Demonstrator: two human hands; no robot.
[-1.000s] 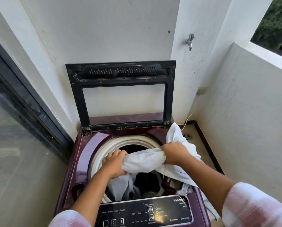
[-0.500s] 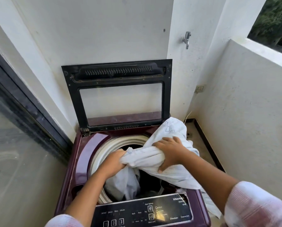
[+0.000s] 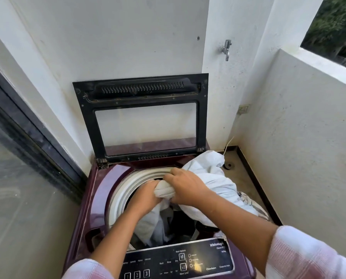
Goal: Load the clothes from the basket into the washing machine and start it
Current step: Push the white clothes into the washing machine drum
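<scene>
Top-loading washing machine (image 3: 83,214), maroon, seen from above with its lid (image 3: 140,91) raised upright against the far wall; the lid has a black frame around a clear window. The pale ring of the drum opening (image 3: 122,190) shows at the left of the hands. The left hand (image 3: 146,196) is over the opening, fingers curled round a bunched fold of the white cloth (image 3: 212,178). The right hand (image 3: 186,186), knuckles up, grips the same bunch from the right, so that the two hands sit just beside each other with the fold between them. Below the left hand one part of the cloth hangs down into the drum, beside dark clothes (image 3: 184,220) already inside. The rest of the cloth lies over the right edge of the machine and bulges toward the far right corner. A striped fabric (image 3: 256,208) shows just beyond it at the right; what it rests on is hidden. The black control panel (image 3: 168,260) runs along the near edge of the machine, with numbered buttons at its left. Both forearms are bare, with pink-and-white sleeves (image 3: 309,256) at the near edge. A glass door (image 3: 17,178) stands at the left, a metal tap (image 3: 226,49) on the far wall, a wall socket (image 3: 243,109) lower at the right, and a floor drain (image 3: 228,165) in the far right corner.
</scene>
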